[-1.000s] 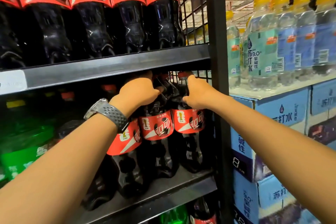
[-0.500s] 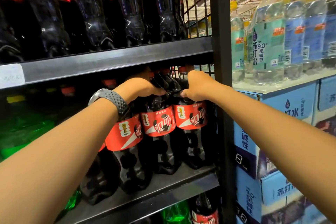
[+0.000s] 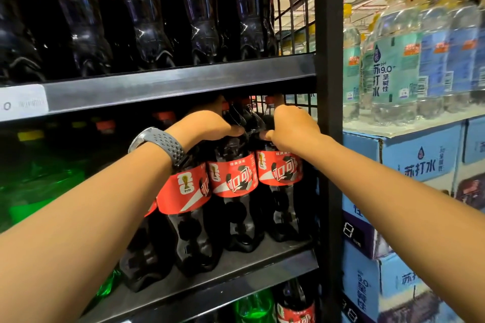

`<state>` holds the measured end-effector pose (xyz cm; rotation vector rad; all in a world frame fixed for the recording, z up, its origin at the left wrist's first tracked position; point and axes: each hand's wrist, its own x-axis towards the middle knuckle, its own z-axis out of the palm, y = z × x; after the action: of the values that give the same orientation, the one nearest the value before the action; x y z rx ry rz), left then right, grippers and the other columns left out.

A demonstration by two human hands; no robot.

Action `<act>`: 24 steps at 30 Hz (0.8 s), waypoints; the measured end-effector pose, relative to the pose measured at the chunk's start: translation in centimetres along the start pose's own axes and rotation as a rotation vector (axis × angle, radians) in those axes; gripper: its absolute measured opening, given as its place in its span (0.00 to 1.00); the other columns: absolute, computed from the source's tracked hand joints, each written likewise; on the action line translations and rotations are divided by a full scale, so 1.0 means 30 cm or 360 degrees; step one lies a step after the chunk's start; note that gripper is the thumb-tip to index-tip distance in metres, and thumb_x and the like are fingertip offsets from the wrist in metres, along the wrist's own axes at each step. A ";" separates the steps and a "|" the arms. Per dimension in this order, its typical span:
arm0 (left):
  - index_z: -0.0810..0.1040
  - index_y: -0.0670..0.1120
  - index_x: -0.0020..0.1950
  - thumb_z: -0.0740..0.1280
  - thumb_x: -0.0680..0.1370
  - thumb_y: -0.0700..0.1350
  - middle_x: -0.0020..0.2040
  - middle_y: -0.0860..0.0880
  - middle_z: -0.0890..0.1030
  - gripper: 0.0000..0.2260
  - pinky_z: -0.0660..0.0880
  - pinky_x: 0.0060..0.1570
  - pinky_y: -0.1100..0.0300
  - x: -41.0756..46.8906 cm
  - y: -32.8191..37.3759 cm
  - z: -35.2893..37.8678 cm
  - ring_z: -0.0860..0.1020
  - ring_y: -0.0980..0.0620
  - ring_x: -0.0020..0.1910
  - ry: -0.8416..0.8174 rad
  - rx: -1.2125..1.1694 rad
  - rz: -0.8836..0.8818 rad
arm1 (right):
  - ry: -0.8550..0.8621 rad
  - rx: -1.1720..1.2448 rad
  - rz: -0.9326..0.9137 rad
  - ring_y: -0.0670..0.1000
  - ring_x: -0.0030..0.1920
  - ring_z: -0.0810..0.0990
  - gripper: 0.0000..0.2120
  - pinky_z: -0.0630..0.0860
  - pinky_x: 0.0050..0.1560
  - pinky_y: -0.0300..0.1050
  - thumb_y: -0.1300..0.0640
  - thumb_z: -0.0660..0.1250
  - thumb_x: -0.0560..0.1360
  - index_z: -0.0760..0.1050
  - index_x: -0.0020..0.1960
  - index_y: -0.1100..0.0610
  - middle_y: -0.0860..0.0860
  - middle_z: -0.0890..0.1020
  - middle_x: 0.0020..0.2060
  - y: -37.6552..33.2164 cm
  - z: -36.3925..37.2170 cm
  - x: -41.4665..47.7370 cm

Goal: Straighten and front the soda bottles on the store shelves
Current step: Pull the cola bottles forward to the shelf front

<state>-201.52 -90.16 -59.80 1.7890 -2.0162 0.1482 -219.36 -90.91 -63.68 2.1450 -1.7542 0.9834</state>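
Note:
Large dark cola bottles with red labels stand on the middle shelf (image 3: 210, 280) at its right end. My left hand (image 3: 207, 126), with a grey watch on the wrist, grips the neck of the middle cola bottle (image 3: 232, 178). My right hand (image 3: 294, 126) grips the neck of the rightmost cola bottle (image 3: 279, 168), beside the black upright. A third cola bottle (image 3: 187, 191) leans forward at the shelf's front edge, partly behind my left forearm. The caps sit just under the shelf above.
A row of cola bottles (image 3: 147, 21) fills the upper shelf. Green soda bottles (image 3: 39, 191) stand at the left of the middle shelf. A black upright post (image 3: 329, 139) bounds the shelf on the right. Water bottles (image 3: 393, 60) stand on stacked blue cartons (image 3: 420, 160) further right.
Both hands stay on the bottle necks. The two gripped bottles have come slightly forward and stand more evenly side by side; my view has shifted a little lower and closer.

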 end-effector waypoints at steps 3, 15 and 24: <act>0.59 0.45 0.76 0.68 0.74 0.59 0.70 0.44 0.71 0.36 0.70 0.60 0.54 -0.003 0.009 -0.001 0.72 0.43 0.65 0.0041 0.0041 0.0032 | -0.0017 0.0011 0.0008 0.49 0.30 0.69 0.19 0.61 0.25 0.41 0.50 0.72 0.72 0.63 0.34 0.54 0.51 0.73 0.32 0.005 0.000 0.008; 0.71 0.42 0.64 0.59 0.81 0.50 0.61 0.40 0.76 0.16 0.67 0.48 0.56 -0.001 0.025 0.017 0.74 0.39 0.58 0.0400 0.0083 0.0075 | -0.0002 0.0026 0.0022 0.50 0.29 0.70 0.19 0.60 0.25 0.41 0.50 0.71 0.73 0.62 0.35 0.54 0.51 0.71 0.31 0.013 0.003 -0.002; 0.70 0.44 0.66 0.60 0.81 0.51 0.60 0.42 0.77 0.16 0.65 0.44 0.57 -0.016 0.018 0.018 0.75 0.42 0.55 0.0418 -0.0012 0.0124 | -0.0015 0.0051 0.0013 0.50 0.30 0.69 0.14 0.61 0.25 0.42 0.51 0.69 0.75 0.65 0.46 0.57 0.50 0.70 0.32 0.004 -0.002 -0.016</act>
<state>-202.15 -89.82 -60.37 1.5943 -1.8952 0.3785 -219.52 -90.52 -63.97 2.1666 -1.7647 1.0118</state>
